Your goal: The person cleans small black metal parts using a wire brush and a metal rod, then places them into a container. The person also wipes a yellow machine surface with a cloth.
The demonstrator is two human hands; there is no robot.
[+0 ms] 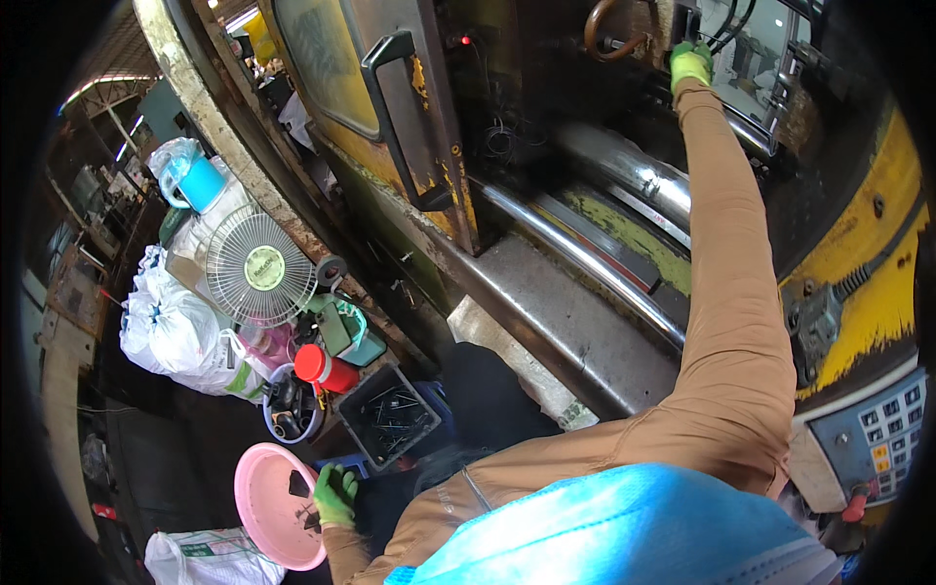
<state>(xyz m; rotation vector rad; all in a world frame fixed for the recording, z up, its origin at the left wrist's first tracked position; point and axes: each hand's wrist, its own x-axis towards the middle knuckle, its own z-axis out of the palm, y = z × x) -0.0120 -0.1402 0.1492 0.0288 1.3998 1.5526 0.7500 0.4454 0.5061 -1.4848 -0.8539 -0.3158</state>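
My right arm, in a brown sleeve, reaches far up into the opening of a worn yellow machine (pixel 877 283). At its end my right hand (pixel 690 66), in a yellow-green glove, is closed against a dark part beside a brown curved hose (pixel 612 39); what the fingers hold is hidden. Low on the left, my left hand (pixel 334 497) wears a green glove, its fingers bent but apart, with nothing visible in them. It overlaps the right rim of a pink basin (pixel 255 502). Several dark pieces (pixel 300 485) lie in that basin.
A sliding door with a black handle (pixel 382 97) stands left of the opening, above polished steel bars (pixel 585 258). Leftward are a fan (pixel 258 268), white plastic bags (pixel 175 327), a blue mug (pixel 200 183), a red jug (pixel 325 369) and a dark crate (pixel 388 414). A button panel (pixel 877 434) is at right.
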